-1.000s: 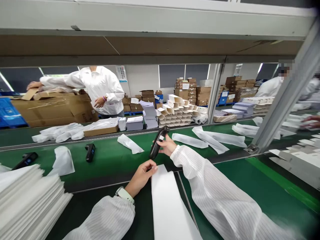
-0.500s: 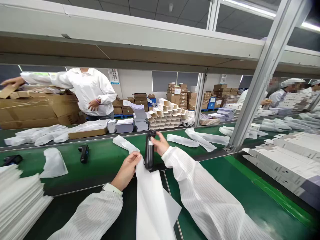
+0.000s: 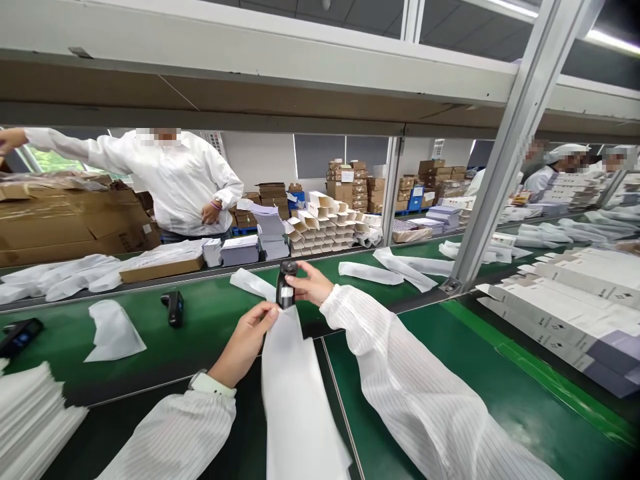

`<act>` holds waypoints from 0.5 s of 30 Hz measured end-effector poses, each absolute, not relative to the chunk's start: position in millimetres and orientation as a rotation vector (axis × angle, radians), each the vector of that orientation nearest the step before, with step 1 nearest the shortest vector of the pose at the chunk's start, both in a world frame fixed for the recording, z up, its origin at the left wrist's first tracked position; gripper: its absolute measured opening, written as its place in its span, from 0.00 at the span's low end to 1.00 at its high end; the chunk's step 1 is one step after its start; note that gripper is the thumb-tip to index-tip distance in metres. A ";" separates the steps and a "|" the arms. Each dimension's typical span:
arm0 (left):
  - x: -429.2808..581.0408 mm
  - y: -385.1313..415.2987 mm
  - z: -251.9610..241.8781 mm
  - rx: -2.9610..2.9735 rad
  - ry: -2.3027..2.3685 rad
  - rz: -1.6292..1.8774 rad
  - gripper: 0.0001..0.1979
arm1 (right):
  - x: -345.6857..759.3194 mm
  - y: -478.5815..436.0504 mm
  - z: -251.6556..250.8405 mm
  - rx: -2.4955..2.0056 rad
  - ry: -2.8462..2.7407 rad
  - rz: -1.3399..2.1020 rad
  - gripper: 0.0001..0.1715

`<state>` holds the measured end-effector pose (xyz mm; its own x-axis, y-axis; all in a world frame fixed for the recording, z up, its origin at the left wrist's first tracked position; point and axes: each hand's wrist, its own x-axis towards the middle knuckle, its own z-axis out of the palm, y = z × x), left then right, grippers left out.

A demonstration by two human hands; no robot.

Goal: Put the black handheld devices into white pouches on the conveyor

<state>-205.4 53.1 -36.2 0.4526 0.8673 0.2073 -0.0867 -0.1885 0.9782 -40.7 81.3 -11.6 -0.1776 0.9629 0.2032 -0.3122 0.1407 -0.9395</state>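
My left hand (image 3: pixel 246 343) pinches the top edge of a long white sleeve (image 3: pixel 295 400), which hangs down toward the bottom of the view. In my right hand (image 3: pixel 311 283) is a black handheld device (image 3: pixel 287 283), gripped near its upper end. The lower part of the device is hidden inside the mouth of the sleeve; its top sticks out. Both hands are close together over the green belt.
Two more black devices (image 3: pixel 174 309) (image 3: pixel 21 337) and a white sleeve (image 3: pixel 114 330) lie on the belt (image 3: pixel 200 347). Stacked sleeves (image 3: pixel 37 420) are at lower left, white boxes (image 3: pixel 590 307) at right beside a metal post (image 3: pixel 510 147). A person (image 3: pixel 183 180) stands opposite.
The device has gone down into the sleeve's mouth, where before it was fully visible beside it. The view has shifted slightly, and the person opposite has leaned and stretched an arm.
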 end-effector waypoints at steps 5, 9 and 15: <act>-208.8 52.5 -18.7 1.357 0.834 1.270 0.12 | -48.7 66.3 -20.5 -0.710 -1.620 1.743 0.22; -207.0 53.1 -15.0 1.464 0.887 1.304 0.14 | -55.9 67.2 -23.7 -0.658 -1.662 1.855 0.22; -214.7 53.1 -49.5 1.704 1.098 1.176 0.15 | -5.7 117.7 -11.3 -0.911 -1.160 0.841 0.16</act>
